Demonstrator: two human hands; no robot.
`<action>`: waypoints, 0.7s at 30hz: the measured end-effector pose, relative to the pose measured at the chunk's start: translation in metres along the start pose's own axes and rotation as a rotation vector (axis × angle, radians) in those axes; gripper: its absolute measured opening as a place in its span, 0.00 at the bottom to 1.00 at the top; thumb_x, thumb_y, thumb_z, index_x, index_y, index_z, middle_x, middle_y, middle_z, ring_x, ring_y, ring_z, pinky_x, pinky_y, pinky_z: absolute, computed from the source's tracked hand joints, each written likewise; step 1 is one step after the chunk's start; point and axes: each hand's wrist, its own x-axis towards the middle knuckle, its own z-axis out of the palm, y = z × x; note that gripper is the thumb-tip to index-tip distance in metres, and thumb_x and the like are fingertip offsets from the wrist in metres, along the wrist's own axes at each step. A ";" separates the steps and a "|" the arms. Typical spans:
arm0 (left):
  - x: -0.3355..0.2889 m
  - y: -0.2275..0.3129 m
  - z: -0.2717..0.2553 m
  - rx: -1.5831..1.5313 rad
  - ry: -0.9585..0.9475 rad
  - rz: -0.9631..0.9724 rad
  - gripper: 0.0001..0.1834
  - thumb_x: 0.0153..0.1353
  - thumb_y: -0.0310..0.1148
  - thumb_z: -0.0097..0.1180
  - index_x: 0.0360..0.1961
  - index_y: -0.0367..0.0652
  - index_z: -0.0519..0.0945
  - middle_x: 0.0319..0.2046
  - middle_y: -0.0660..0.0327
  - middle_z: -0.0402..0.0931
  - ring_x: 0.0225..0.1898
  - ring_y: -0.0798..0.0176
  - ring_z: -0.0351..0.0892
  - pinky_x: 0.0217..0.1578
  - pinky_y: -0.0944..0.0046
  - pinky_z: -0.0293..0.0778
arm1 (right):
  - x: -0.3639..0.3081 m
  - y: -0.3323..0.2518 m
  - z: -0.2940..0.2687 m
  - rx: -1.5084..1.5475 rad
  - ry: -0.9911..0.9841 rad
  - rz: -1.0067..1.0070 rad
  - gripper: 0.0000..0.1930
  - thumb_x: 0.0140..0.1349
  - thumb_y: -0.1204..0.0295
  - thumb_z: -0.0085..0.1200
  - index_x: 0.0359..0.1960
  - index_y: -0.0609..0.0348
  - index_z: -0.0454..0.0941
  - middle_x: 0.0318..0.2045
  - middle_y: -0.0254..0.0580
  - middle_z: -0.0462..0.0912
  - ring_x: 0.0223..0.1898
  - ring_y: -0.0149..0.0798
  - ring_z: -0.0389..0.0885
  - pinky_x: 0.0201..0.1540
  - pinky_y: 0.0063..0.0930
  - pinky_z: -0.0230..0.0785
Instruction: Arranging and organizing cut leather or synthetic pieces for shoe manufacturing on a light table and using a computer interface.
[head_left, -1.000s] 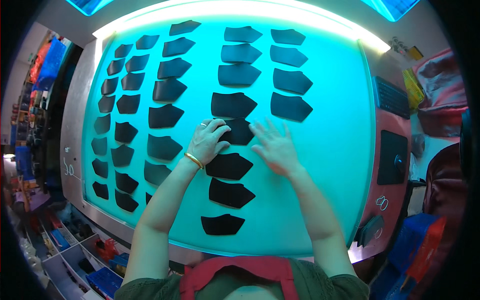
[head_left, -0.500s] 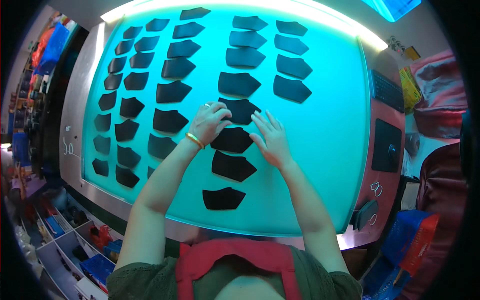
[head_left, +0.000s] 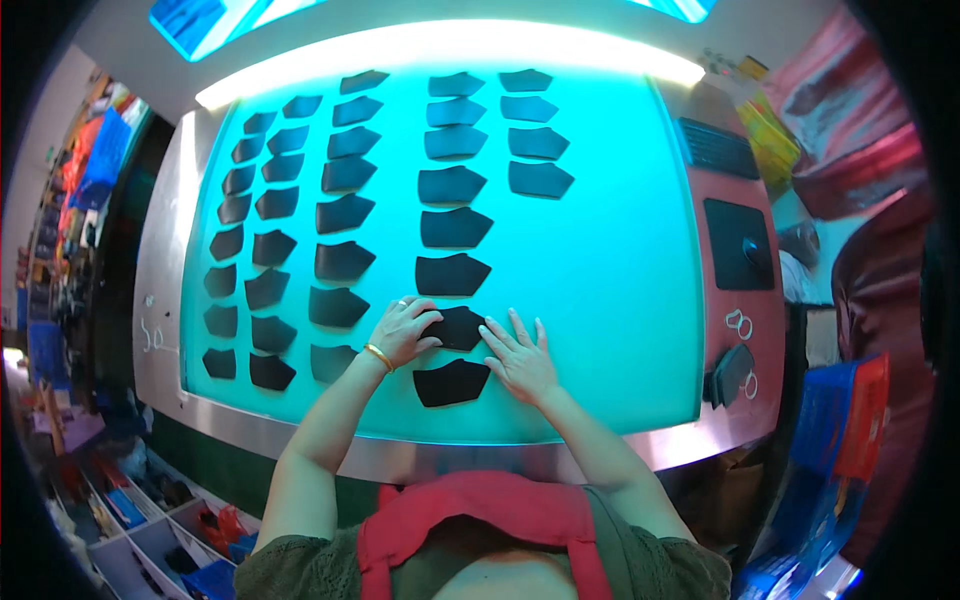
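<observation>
My left hand (head_left: 405,332), wearing a ring and a gold-coloured bracelet, rests with bent, parted fingers over the left end of a flat black piece with a pointed right end (head_left: 462,330). The fingertips of my right hand (head_left: 522,360) touch the piece's right point; its fingers are spread and hold nothing. Just nearer to me lies a similar black piece (head_left: 452,384), close below both hands. More of these pieces continue in the same column away from me, such as a dark piece (head_left: 453,275) directly beyond my hands.
Several columns of similar dark pieces (head_left: 342,262) cover the left of the lit turquoise tabletop (head_left: 610,300). A bright light bar (head_left: 450,50) spans the far edge. On the right ledge are a keyboard (head_left: 718,148) and a mouse (head_left: 752,250). Plastic baskets (head_left: 825,420) stand at lower right.
Both hands have moved nearer to me along the column, from a piece around its middle to the second-nearest one. The view has shifted, showing more beyond the table's far edge.
</observation>
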 end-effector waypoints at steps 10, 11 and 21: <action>0.105 -0.007 -0.007 -0.109 0.312 -0.122 0.07 0.57 0.35 0.62 0.35 0.48 0.80 0.39 0.59 0.77 0.46 0.50 0.75 0.47 0.53 0.71 | -0.074 0.062 -0.079 0.758 0.193 0.389 0.21 0.72 0.60 0.42 0.62 0.54 0.69 0.56 0.45 0.77 0.58 0.48 0.74 0.59 0.37 0.65; 0.129 -0.015 -0.007 -0.070 0.362 -0.145 0.06 0.57 0.33 0.61 0.36 0.47 0.80 0.41 0.58 0.78 0.47 0.49 0.74 0.47 0.53 0.71 | -0.087 0.073 -0.087 0.807 0.217 0.443 0.20 0.72 0.62 0.43 0.61 0.56 0.71 0.52 0.47 0.80 0.55 0.46 0.78 0.56 0.35 0.68; 0.289 -0.097 0.012 0.380 0.263 -0.521 0.16 0.57 0.34 0.59 0.48 0.49 0.77 0.50 0.58 0.72 0.55 0.51 0.70 0.54 0.52 0.68 | -0.178 0.154 -0.138 0.816 0.242 0.506 0.15 0.70 0.68 0.45 0.47 0.66 0.80 0.34 0.46 0.86 0.38 0.39 0.84 0.45 0.31 0.74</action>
